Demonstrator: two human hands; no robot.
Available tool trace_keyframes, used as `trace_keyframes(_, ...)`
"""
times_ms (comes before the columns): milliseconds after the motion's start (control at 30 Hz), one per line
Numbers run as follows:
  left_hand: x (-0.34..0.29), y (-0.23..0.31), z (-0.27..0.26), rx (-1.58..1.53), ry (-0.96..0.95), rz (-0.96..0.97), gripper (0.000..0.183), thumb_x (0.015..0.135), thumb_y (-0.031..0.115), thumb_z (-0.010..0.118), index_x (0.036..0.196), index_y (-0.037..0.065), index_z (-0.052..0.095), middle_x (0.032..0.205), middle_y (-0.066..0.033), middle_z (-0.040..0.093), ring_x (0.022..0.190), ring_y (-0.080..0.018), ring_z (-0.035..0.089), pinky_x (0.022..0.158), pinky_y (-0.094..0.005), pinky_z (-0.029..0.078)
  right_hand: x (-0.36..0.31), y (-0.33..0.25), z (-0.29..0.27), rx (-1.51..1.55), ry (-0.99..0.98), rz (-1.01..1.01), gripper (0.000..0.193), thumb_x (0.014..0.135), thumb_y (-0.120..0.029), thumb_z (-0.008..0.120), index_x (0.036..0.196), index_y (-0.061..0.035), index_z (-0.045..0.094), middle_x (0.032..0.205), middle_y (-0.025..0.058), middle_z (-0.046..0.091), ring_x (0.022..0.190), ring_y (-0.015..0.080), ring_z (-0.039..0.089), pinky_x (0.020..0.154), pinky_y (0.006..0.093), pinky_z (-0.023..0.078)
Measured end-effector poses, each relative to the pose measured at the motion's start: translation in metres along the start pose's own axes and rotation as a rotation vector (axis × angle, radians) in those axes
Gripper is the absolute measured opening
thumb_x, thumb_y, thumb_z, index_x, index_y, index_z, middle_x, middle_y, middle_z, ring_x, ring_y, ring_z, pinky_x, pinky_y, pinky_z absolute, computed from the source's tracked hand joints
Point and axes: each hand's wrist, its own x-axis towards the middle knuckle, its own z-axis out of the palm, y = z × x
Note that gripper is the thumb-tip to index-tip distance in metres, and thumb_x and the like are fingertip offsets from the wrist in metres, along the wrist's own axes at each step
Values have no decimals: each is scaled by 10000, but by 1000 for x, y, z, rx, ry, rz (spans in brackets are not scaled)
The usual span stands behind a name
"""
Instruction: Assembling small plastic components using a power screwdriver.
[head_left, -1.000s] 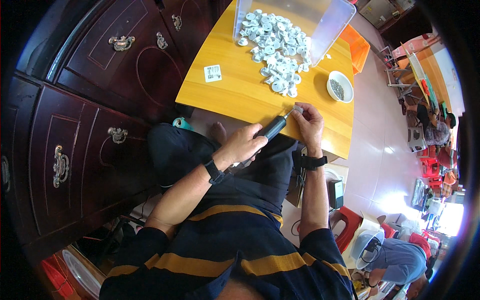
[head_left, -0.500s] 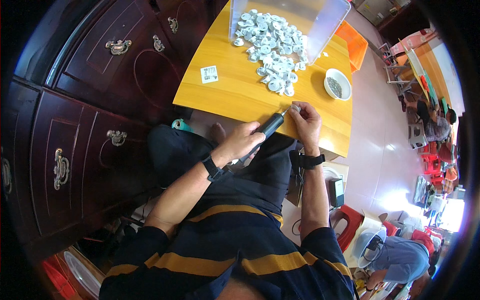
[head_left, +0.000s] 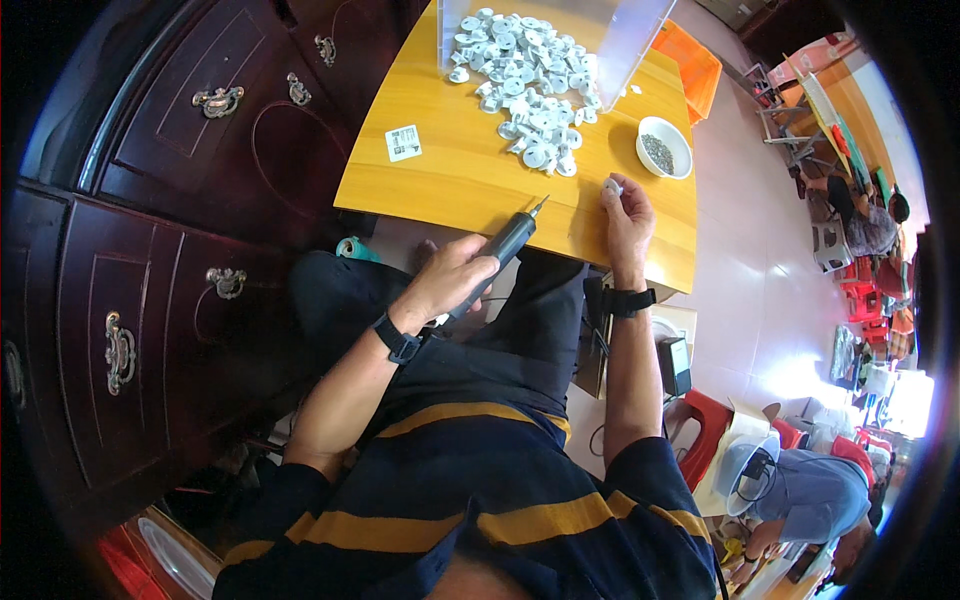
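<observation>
My left hand (head_left: pixel 448 280) is closed round a black electric screwdriver (head_left: pixel 508 240), its metal bit pointing up and away over the table's near edge. Between the fingertips of my right hand (head_left: pixel 630 220) is a small white plastic part (head_left: pixel 612 186), partly covered by the fingers. The screwdriver bit and this part are apart. Beyond my hands, a heap of similar white plastic parts (head_left: pixel 525 75) spreads over the yellow wooden table (head_left: pixel 440 195). To the right of the heap stands a white bowl (head_left: pixel 681 150) with many small metal pieces, probably screws.
A clear plastic bin (head_left: pixel 640 45) lies open around the heap's far side. A white printed label (head_left: pixel 404 143) rests on the table at left. Dark wooden drawers (head_left: pixel 150 240) line the left side. An orange crate (head_left: pixel 690 62) stands beyond the table. Other people sit at right.
The screwdriver has drawn back left, its bit leaving the white part. My right hand has moved right and a little farther out with the part, toward the bowl.
</observation>
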Motion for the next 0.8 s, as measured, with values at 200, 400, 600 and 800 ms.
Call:
trace_keyframes(200,-11,-6,4,46,-47,40,215,909,209,520,963,9,579,695,-19,583,542,-97,574,508,-245,489,2,-16,-21,-502,-17,-250,286,876,-84,658,1159,-49,640,1046,129,660,880,204,647,760,291,528)
trace_keyframes(400,-21,-24,14,71,-79,8,190,909,198,527,880,11,548,667,-22,578,508,-109,562,491,-264,490,-4,-16,-18,-564,25,-313,308,841,-63,664,1147,-44,634,1148,181,621,892,302,658,750,349,548)
trace_keyframes(600,-24,-22,14,122,-70,2,213,896,218,525,869,7,549,664,-40,583,513,-126,582,502,-280,501,-19,-14,-19,-548,137,-403,292,847,-59,654,1138,-50,637,1119,150,631,836,260,646,723,324,534)
trace_keyframes(800,-29,-17,12,97,-70,21,205,891,206,522,848,6,534,663,-42,580,523,-124,584,515,-282,504,-46,-18,-22,-381,83,-170,168,878,-72,643,1039,-37,675,922,63,662,741,113,607,665,260,499)
